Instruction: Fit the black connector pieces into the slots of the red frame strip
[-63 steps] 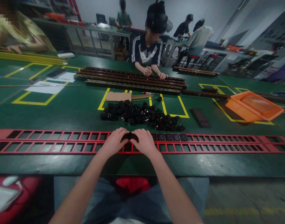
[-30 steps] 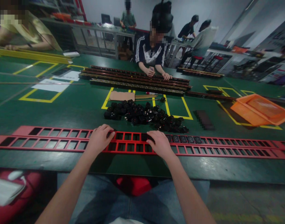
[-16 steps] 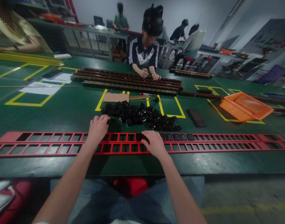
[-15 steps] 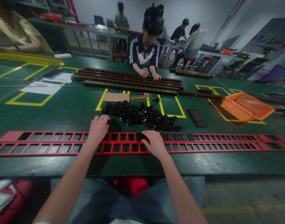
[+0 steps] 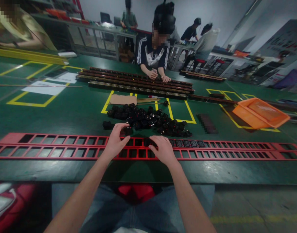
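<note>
My left hand (image 5: pixel 117 141) pinches a small black socket module (image 5: pixel 127 130) between thumb and fingers, just above the far red slotted strip. Its fingers are closed round the piece. My right hand (image 5: pixel 163 148) rests on the strip with fingers curled, thumb and fingertips at a black socket module (image 5: pixel 146 142) in one slot. Two long red slotted strips (image 5: pixel 73 148) lie side by side across the table. Right of my right hand, several black sockets (image 5: pixel 186 143) sit in the far strip's slots. Part of that row is hidden under the hand.
Beyond the strips lies a heap of black modules (image 5: pixel 148 119), with one loose module (image 5: pixel 107 125) at its left. Further back are cardboard (image 5: pixel 123 99) and long dark rails (image 5: pixel 138 84). An orange bin (image 5: pixel 250 113) stands at right. A co-worker (image 5: pixel 153 55) sits opposite.
My left hand has moved right from the heap's left end, bringing a black socket module towards my right hand. The right hand stays on the strip. The view has shifted slightly.
</note>
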`<state>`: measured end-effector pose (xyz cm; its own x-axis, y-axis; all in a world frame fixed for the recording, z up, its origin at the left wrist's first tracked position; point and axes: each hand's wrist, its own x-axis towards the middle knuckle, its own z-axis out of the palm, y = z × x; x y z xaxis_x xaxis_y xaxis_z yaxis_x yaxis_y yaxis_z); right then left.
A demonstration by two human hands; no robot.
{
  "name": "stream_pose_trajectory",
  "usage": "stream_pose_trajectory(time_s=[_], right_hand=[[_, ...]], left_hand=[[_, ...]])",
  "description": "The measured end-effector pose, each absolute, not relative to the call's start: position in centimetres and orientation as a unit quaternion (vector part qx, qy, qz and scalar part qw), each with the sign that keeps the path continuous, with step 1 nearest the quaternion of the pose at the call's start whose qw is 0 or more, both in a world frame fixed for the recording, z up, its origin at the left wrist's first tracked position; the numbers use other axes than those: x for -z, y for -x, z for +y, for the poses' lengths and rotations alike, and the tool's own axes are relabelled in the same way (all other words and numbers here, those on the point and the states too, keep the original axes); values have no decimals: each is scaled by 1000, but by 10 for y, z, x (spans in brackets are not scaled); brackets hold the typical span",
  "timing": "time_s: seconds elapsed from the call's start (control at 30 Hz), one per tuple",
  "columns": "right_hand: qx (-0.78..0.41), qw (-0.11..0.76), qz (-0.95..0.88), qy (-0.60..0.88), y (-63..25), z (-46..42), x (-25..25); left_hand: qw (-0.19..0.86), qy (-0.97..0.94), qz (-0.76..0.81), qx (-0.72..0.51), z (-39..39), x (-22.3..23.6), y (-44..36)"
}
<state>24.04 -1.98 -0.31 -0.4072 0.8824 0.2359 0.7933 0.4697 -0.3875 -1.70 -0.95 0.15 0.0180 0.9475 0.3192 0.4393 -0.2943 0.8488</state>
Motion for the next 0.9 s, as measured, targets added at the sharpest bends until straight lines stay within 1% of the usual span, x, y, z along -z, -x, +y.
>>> stream_pose_trajectory(time_s=[0.13, 0.27, 0.43, 0.63, 0.77, 0.9], right_hand=[[-111, 196, -830, 510, -239, -18, -2], [-115, 174, -831, 516, -226, -12, -10], [-138, 204, -849, 468, -204, -7, -10], [-135, 189, -859, 457, -197, -9, -1], [-134, 196, -859, 453, -199, -9, -2], [-128, 212, -857, 451, -200, -9, -1]], left_hand=[[390, -600, 493, -494, -11, 9, 9], [427, -603, 453, -499, -14, 10, 8], [440, -633, 441, -459, -17, 5, 9], [373, -693, 463, -408, -17, 5, 7], [411, -685, 463, -384, -19, 4, 6], [431, -683, 429, -405, -20, 1, 8]])
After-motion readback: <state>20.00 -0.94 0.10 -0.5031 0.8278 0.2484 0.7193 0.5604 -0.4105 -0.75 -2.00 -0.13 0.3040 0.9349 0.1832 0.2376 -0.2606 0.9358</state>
